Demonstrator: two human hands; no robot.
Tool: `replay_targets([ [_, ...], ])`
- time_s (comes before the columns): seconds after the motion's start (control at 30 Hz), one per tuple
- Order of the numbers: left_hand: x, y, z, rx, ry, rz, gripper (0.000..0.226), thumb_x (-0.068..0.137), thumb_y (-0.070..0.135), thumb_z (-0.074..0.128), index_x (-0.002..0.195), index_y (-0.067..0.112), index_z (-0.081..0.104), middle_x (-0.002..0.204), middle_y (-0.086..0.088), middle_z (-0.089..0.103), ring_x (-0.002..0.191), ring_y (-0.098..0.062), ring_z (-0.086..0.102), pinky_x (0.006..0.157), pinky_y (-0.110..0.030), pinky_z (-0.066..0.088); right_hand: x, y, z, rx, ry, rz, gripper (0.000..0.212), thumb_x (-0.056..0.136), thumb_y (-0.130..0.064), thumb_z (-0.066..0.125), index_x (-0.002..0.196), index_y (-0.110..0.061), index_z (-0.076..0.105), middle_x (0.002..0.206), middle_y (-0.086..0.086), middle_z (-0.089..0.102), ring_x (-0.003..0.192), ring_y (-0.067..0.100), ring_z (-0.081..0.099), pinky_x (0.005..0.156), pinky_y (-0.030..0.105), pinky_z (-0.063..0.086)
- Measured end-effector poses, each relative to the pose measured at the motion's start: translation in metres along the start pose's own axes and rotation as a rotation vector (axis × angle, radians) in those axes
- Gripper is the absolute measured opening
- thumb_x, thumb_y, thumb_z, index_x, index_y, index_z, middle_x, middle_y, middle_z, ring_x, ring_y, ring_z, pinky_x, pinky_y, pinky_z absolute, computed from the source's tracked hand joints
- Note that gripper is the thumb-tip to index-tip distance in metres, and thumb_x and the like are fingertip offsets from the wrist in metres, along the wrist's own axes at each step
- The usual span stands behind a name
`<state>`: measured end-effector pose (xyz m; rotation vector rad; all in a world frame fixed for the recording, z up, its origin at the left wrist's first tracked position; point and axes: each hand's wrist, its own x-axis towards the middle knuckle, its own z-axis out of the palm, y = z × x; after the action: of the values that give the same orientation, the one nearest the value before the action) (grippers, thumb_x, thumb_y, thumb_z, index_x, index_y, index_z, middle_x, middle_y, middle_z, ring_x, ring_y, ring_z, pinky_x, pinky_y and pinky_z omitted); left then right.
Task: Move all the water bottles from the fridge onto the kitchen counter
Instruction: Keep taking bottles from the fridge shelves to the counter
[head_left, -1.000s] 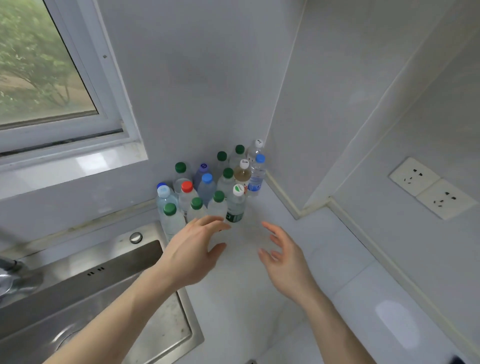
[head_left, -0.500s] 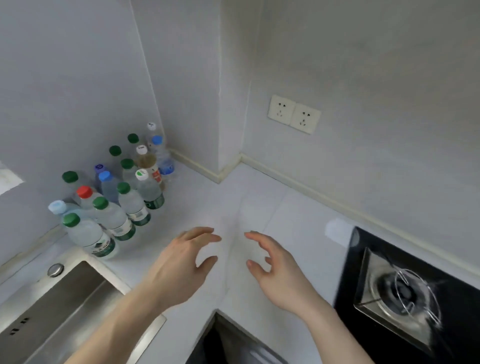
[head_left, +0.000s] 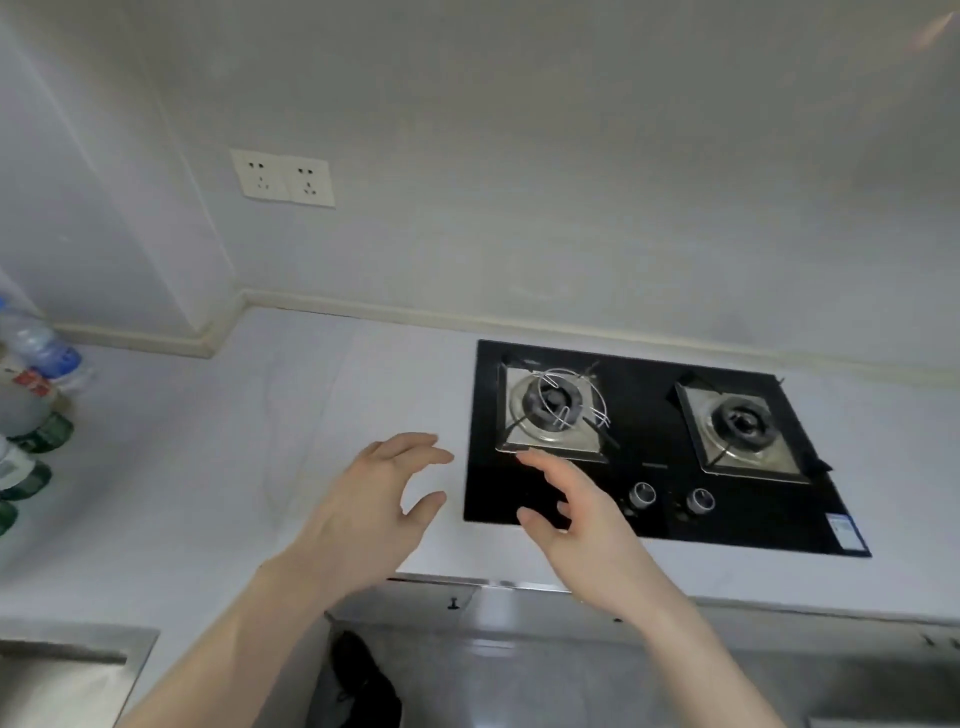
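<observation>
— Item: your hands?
— Your left hand (head_left: 369, 499) and right hand (head_left: 582, 514): both empty, fingers spread and loosely bent, above the counter (head_left: 218, 467) near edge.

— Item: water bottles?
— Water bottles (head_left: 31, 395): clustered far left on your counter. Gas hob (head_left: 649, 447): right.

– What's the hob (head_left: 649, 499), right of centre?
– Glossy black glass, with shiny metal burner trays (head_left: 550, 415).
– And the counter (head_left: 208, 467)?
– Smooth, pale, faintly sheened. Clear plastic bottles (head_left: 31, 364) at the left edge.
</observation>
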<state>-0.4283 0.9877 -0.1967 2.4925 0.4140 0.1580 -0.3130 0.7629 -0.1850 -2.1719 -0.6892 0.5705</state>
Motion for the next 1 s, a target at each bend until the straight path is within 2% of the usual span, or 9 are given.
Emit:
replay_targets([
  [0.13, -0.009, 0.072, 0.037, -0.04, -0.057, 0.155, 0.04, 0.097, 0.032, 0.065, 0.135, 0.042, 0.06, 0.149, 0.026, 0.046, 0.134, -0.006, 0.046, 0.109, -0.018, 0.034, -0.067, 0.038, -0.044, 0.004, 0.103, 0.04, 0.057, 0.101, -0.026, 0.065, 0.147, -0.053, 0.045, 0.145, -0.044, 0.04, 0.137, -0.019, 0.035, 0.122, 0.026, 0.034],
  [0.2, -0.008, 0.114, 0.059, -0.041, -0.095, 0.252, 0.04, 0.097, 0.033, 0.065, 0.136, 0.042, 0.06, 0.149, 0.025, 0.046, 0.133, -0.006, 0.045, 0.109, -0.022, 0.039, -0.106, 0.057, -0.072, 0.014, 0.176, 0.078, 0.058, 0.101, -0.025, 0.065, 0.147, -0.052, 0.045, 0.147, -0.043, 0.038, 0.14, -0.014, 0.037, 0.122, 0.025, 0.034],
  [0.33, -0.006, 0.184, 0.09, -0.041, -0.203, 0.419, 0.04, 0.099, 0.039, 0.061, 0.138, 0.044, 0.056, 0.152, 0.029, 0.04, 0.137, -0.001, 0.038, 0.102, -0.025, 0.047, -0.168, 0.089, -0.114, 0.067, 0.355, 0.145, 0.056, 0.1, -0.024, 0.067, 0.144, -0.054, 0.047, 0.154, -0.033, 0.04, 0.133, -0.011, 0.045, 0.106, 0.011, 0.042],
  [0.4, -0.002, 0.225, 0.104, -0.025, -0.247, 0.517, 0.04, 0.1, 0.04, 0.06, 0.139, 0.045, 0.055, 0.152, 0.031, 0.037, 0.135, 0.0, 0.039, 0.104, -0.024, 0.044, -0.199, 0.106, -0.133, 0.054, 0.467, 0.179, 0.055, 0.1, -0.025, 0.068, 0.144, -0.052, 0.048, 0.154, -0.033, 0.041, 0.14, -0.015, 0.036, 0.119, 0.024, 0.037],
  [0.5, 0.003, 0.284, 0.126, -0.004, -0.312, 0.662, 0.039, 0.1, 0.042, 0.06, 0.138, 0.045, 0.055, 0.151, 0.032, 0.036, 0.127, 0.002, 0.041, 0.105, -0.025, 0.043, -0.24, 0.127, -0.159, 0.066, 0.624, 0.247, 0.054, 0.099, -0.027, 0.068, 0.145, -0.05, 0.049, 0.155, -0.03, 0.042, 0.143, -0.01, 0.037, 0.123, 0.034, 0.035],
  [0.7, 0.021, 0.384, 0.175, -0.007, -0.422, 0.912, 0.039, 0.099, 0.043, 0.059, 0.138, 0.045, 0.055, 0.152, 0.032, 0.037, 0.137, 0.002, 0.037, 0.109, -0.03, 0.043, -0.299, 0.159, -0.2, 0.068, 0.857, 0.38, 0.055, 0.099, -0.031, 0.067, 0.143, -0.055, 0.046, 0.155, -0.033, 0.04, 0.143, -0.008, 0.039, 0.122, 0.036, 0.038],
  [0.8, 0.03, 0.419, 0.195, -0.048, -0.475, 0.977, 0.039, 0.098, 0.041, 0.06, 0.136, 0.044, 0.057, 0.151, 0.032, 0.039, 0.138, 0.004, 0.036, 0.111, -0.029, 0.04, -0.317, 0.167, -0.218, 0.055, 0.926, 0.441, 0.053, 0.099, -0.03, 0.067, 0.143, -0.053, 0.047, 0.154, -0.035, 0.04, 0.138, 0.001, 0.049, 0.119, 0.03, 0.039],
  [0.9, 0.044, 0.457, 0.219, -0.082, -0.519, 1.058, 0.038, 0.098, 0.041, 0.062, 0.135, 0.046, 0.056, 0.149, 0.033, 0.04, 0.138, 0.005, 0.036, 0.112, -0.025, 0.036, -0.33, 0.179, -0.241, 0.039, 1.002, 0.488, 0.052, 0.1, -0.029, 0.067, 0.144, -0.049, 0.049, 0.155, -0.032, 0.04, 0.143, -0.01, 0.037, 0.123, 0.032, 0.035],
  [1.0, 0.062, 0.496, 0.241, -0.098, -0.568, 1.125, 0.037, 0.099, 0.042, 0.06, 0.135, 0.047, 0.056, 0.149, 0.034, 0.04, 0.138, 0.007, 0.035, 0.109, -0.017, 0.028, -0.338, 0.192, -0.27, 0.026, 1.097, 0.543, 0.052, 0.1, -0.029, 0.067, 0.145, -0.048, 0.049, 0.156, -0.03, 0.041, 0.143, -0.009, 0.037, 0.123, 0.035, 0.036],
])
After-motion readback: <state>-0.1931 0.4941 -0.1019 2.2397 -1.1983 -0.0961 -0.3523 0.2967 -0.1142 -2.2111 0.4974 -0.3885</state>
